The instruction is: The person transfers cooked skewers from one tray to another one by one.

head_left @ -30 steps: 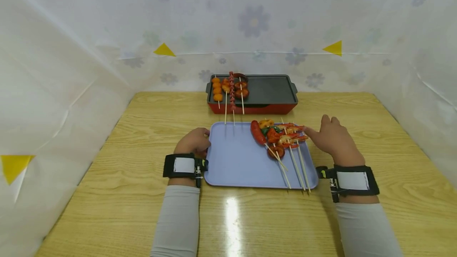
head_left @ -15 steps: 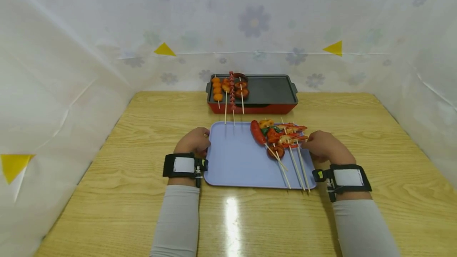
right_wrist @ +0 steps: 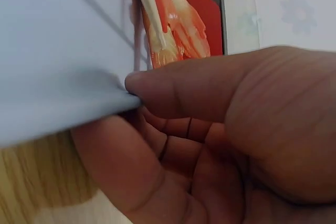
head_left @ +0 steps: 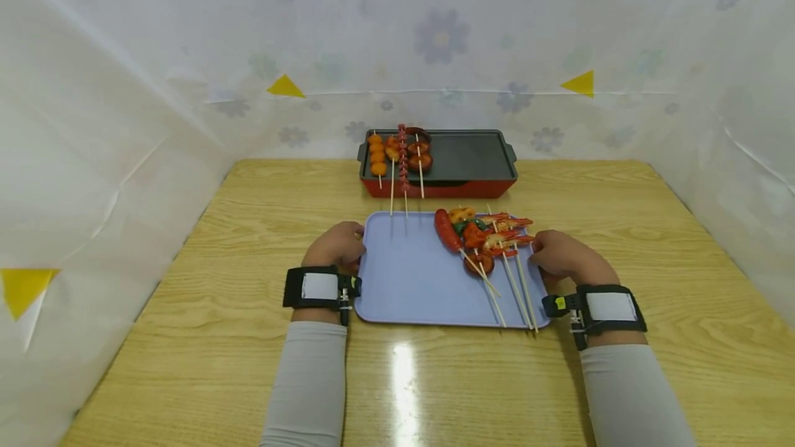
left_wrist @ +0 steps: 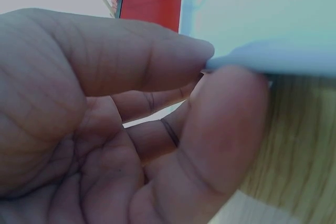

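A pale lilac tray (head_left: 404, 274) lies between my two hands in the head view. My left hand (head_left: 337, 245) pinches its left rim; in the left wrist view the thumb (left_wrist: 157, 56) is on top and the curled fingers (left_wrist: 226, 124) are beneath. At the opposite rim my right hand (head_left: 568, 255) pinches likewise, its thumb (right_wrist: 178, 87) over the edge. On the tray's right half lie a red sausage skewer (head_left: 447, 230), shrimp skewers (head_left: 499, 243), a skewer with a brown round piece (head_left: 479, 264) and other skewered food (head_left: 475, 234).
Behind the tray stands a red grill (head_left: 444, 189) with a dark plate (head_left: 472, 154). Orange-ball (head_left: 377, 157), pink-piece (head_left: 403, 161) and brown-round (head_left: 419, 157) skewers lie on its left side, some sticks reaching over the tray's far edge. A flowered sheet (head_left: 397, 40) hangs behind the wooden table (head_left: 217, 295).
My right hand has come down and inward from beside the shrimp and taken hold of the tray's right rim. The left hand stays on its rim. The tray has barely moved.
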`<state>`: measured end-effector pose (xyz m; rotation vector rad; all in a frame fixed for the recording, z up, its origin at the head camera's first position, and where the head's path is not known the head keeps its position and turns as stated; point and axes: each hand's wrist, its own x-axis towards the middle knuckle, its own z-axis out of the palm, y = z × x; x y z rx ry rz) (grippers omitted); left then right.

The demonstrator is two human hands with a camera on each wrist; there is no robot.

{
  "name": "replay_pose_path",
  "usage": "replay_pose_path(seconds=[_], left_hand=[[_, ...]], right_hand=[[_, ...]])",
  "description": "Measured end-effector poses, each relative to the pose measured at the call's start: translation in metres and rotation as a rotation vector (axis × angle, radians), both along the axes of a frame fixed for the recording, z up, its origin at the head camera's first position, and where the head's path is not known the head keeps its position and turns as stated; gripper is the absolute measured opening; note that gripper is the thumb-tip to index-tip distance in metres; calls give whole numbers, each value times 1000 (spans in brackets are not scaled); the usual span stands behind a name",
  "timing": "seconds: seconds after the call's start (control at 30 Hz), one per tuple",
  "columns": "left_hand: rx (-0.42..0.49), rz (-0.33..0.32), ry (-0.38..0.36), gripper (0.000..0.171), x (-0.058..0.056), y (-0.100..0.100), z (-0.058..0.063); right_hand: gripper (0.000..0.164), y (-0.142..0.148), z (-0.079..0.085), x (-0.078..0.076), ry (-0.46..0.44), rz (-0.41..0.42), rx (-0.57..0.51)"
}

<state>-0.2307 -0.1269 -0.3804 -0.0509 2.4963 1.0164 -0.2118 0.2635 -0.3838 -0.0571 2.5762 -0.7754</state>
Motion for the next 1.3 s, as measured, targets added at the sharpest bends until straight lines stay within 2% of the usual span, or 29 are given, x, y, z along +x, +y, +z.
replay_pose_path(seconds=[0.27, 0.4, 0.5, 0.57, 0.6, 0.67, 0.7, 0.73, 0.8, 0.87, 0.93, 1.0, 1.2, 1.3], left_hand=[[0, 9, 2, 56, 0, 1, 0], [22, -21, 0, 55, -2, -5, -2], [33, -24, 49, 48, -3, -15, -2], [83, 19, 127, 40, -2, -20, 1], [102, 48, 205, 35, -1, -22, 3], [157, 96, 423, 34, 0, -22, 7], [183, 100, 541, 40, 0, -20, 9], [169, 96, 661, 48, 1, -17, 12], [84, 63, 876, 72, 1, -9, 16], [-13, 9, 987, 96, 2, -1, 20], [-93, -43, 1020, 104, 3, 9, 20], [-123, -73, 1020, 103, 4, 19, 19], [-107, -131, 1020, 93, -1, 46, 21], [-66, -146, 988, 86, -6, 61, 24]], right_hand=[[12, 5, -5, 0, -33, -61, -121], [11, 5, -6, 1, -38, -77, -138], [12, 5, -6, 1, -42, -78, -138], [12, 5, -6, 0, -41, -71, -142], [11, 5, -6, 0, -41, -69, -143], [11, 5, -6, 0, -36, -60, -136], [11, 5, -6, 0, -30, -55, -129], [10, 5, -6, 0, -28, -53, -124], [10, 6, -6, 1, -23, -50, -113], [10, 5, -7, 1, -17, -48, -112], [10, 6, -7, 2, -23, -63, -128], [9, 8, -6, 3, -20, -62, -129], [9, 9, -5, 2, -6, -60, -111], [8, 10, -3, 2, -10, -59, -130]])
